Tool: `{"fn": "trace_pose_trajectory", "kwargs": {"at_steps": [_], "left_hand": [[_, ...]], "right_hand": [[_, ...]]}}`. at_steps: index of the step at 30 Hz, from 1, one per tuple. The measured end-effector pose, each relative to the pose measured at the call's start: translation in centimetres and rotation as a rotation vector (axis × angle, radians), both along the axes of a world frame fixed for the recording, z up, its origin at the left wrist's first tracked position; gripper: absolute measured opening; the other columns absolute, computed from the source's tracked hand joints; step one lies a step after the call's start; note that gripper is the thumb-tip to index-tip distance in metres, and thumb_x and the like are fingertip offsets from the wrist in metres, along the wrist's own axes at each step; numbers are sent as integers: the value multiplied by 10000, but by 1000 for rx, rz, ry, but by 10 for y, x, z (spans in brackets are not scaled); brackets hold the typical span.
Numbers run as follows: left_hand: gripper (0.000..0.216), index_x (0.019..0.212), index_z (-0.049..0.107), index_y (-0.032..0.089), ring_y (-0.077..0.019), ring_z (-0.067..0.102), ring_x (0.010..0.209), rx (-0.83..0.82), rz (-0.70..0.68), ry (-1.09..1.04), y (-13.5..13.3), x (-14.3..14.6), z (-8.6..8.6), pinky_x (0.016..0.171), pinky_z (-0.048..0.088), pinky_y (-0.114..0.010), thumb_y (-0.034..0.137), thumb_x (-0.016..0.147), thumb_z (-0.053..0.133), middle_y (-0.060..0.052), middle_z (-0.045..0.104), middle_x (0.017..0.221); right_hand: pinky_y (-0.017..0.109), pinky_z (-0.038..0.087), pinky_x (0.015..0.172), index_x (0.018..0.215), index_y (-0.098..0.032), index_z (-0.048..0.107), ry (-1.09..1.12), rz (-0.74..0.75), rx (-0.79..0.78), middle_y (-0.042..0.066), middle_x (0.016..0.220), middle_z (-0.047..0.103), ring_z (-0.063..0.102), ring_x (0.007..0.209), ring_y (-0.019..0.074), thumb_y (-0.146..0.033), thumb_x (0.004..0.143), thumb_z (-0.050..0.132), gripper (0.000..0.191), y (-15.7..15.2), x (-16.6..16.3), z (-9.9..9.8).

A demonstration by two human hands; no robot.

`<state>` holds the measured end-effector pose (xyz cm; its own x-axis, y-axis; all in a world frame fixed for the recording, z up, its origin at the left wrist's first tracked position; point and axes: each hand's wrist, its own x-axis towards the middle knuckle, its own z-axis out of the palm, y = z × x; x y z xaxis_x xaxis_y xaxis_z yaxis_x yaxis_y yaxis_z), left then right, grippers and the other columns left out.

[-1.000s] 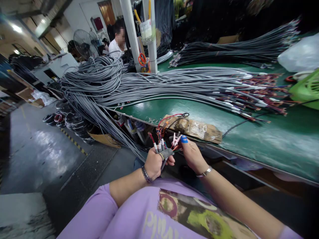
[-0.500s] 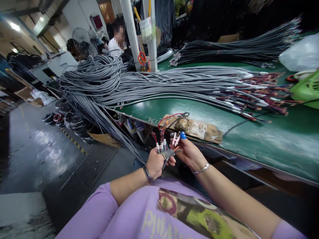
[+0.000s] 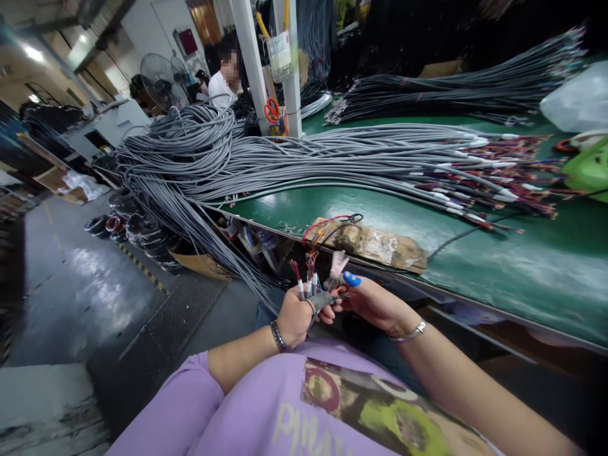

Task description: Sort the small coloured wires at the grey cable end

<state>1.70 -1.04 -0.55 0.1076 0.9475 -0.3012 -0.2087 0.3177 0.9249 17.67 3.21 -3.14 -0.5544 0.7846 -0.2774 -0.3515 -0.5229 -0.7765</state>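
Grey cables point(image 3: 308, 291) fill the clenched left hand point(image 3: 295, 316); the right hand's point(image 3: 373, 304) grip is unclear.

Grey cables point(image 3: 314, 284) in left fingers point(image 3: 327, 315)

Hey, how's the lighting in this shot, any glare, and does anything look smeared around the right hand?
Head view: glare whitens patches of the floor and the green bench; a ceiling light shines brightly at upper left, while the upper right falls nearly black; the pale clip by the right hand looks smeared, probably motion blur.
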Motion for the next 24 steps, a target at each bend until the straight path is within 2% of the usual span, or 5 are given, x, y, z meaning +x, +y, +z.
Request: {"fn": "trace_pose_trajectory", "kwargs": {"at_steps": [4, 9, 15, 19, 24], "left_hand": [[379, 607, 591, 123, -106, 540, 414, 24, -47, 32, -3, -1, -7, 440, 391, -215, 463, 643, 756, -28, 605, 493], [420, 594, 588, 125, -108, 535, 414, 12, -133, 39, -4, -1, -7, 458, 429, -237, 507, 621, 758, -29, 598, 500], [350, 606, 599, 122, -122, 552, 435, -31, -256, 99, -4, -4, -3, 463, 417, -239, 433, 631, 759, -41, 611, 515], [370, 598, 594, 125, -119, 556, 431, -5, -157, 93, -3, -7, -6, 454, 393, -227, 460, 658, 739, -38, 606, 511], [415, 591, 576, 127, -108, 550, 431, 28, -46, 92, -2, -7, -7, 449, 373, -211, 506, 671, 725, -38, 608, 512]], "right_hand": [[260, 436, 624, 694, -150, 668, -164, 6, 99, 11, 657, 650, 549, 604, 117, -406, 583, 855, 336, -2, 4, 7], [271, 415, 606, 619, -160, 644, -278, 17, 280, 5, 591, 637, 529, 568, 128, -406, 635, 788, 286, -5, 0, 19], [276, 423, 588, 646, -163, 640, -330, 38, 343, 8, 571, 639, 534, 539, 134, -472, 678, 747, 329, -13, -6, 28], [263, 427, 592, 674, -162, 633, -366, -81, 282, 10, 640, 631, 526, 587, 122, -576, 644, 749, 431, -13, -2, 19], [256, 423, 553, 729, -168, 623, -334, -58, 171, -3, 641, 600, 507, 565, 109, -547, 629, 776, 420, -17, -1, 12]]}}
